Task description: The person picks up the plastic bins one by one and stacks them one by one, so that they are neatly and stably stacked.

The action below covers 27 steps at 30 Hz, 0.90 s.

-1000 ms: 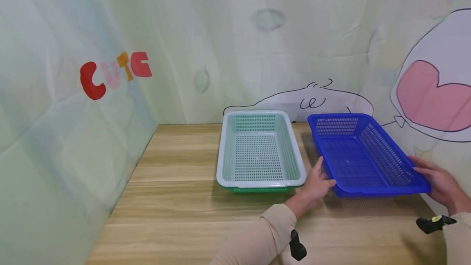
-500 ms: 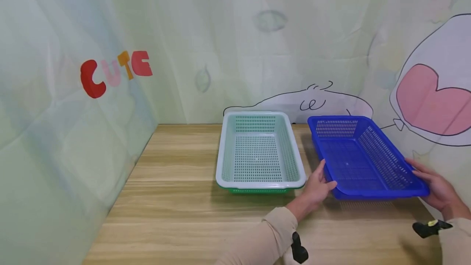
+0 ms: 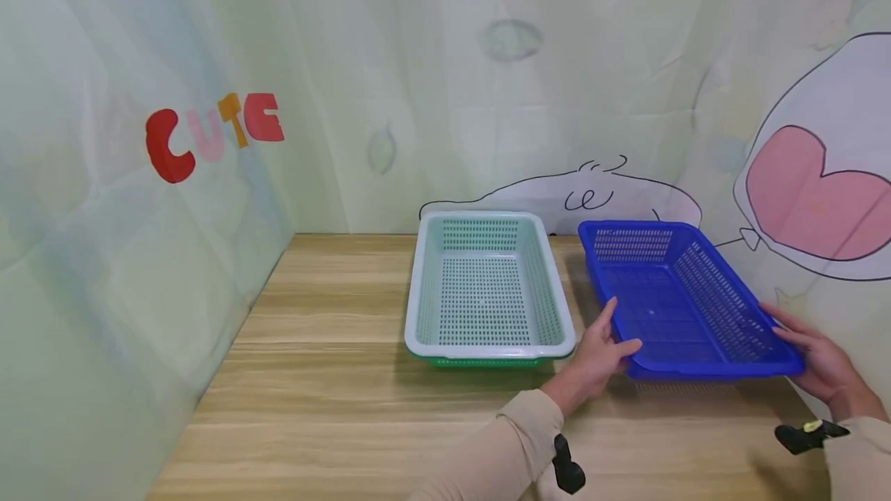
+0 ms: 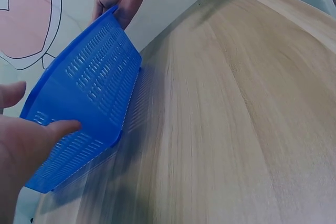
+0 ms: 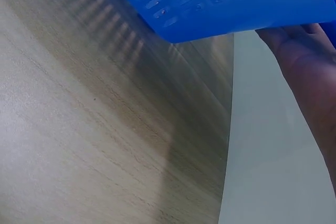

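A blue plastic basket (image 3: 710, 369) with slotted walls stands at the right of the table. My left hand (image 3: 595, 354) holds its near left corner; the thumb lies along the near end, with a finger up by the left rim. On the opposite side my right hand (image 3: 824, 366) grips the rim near the right corner, its fingers partly hidden. In the left wrist view the blue basket (image 4: 100, 77) casts a shadow close under its base. Left of it sits a pale mint basket (image 3: 487, 350), nested in a green basket (image 3: 487, 362) that shows only below the rim.
The wooden table (image 3: 327, 408) stretches to the left and front. A printed cloth backdrop (image 3: 334, 99) rises behind the baskets and along the left side, and it comes close to the right hand too.
The blue basket has sunk slightly at its near end, with both hands keeping hold of it. The nested baskets stay put; the head view has shifted a little.
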Each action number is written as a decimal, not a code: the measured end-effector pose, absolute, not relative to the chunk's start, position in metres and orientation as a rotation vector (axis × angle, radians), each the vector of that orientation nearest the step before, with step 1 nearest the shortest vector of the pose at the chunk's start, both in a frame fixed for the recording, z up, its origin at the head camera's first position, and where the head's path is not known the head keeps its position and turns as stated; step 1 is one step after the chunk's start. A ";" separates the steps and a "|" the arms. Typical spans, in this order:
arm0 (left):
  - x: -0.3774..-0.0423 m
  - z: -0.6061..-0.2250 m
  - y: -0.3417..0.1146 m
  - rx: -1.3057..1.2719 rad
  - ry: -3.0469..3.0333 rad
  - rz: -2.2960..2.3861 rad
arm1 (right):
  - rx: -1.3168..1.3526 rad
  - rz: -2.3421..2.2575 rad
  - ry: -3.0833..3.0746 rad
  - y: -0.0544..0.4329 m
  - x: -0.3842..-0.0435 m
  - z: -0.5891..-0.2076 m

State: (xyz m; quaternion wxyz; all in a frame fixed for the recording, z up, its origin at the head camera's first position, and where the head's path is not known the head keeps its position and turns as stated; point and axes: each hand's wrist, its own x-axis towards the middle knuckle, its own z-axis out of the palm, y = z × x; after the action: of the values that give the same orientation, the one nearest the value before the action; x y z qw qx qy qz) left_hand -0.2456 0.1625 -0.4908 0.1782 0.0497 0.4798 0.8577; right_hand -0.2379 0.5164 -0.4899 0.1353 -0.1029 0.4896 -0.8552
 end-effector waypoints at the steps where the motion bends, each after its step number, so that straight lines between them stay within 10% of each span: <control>1: -0.246 -0.491 0.163 0.138 1.354 2.424 | -0.307 -2.486 1.387 0.516 -0.238 -0.490; 27: -0.248 -0.487 0.159 0.100 1.284 2.401 | -0.484 -2.389 0.910 0.518 -0.241 -0.492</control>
State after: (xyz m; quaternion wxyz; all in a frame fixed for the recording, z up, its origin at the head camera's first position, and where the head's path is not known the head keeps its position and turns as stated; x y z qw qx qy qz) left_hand -0.2483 0.1593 -0.4874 0.2068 0.0359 0.4612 0.8621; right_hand -0.2411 0.5180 -0.4916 0.2665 -0.1791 0.3369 -0.8851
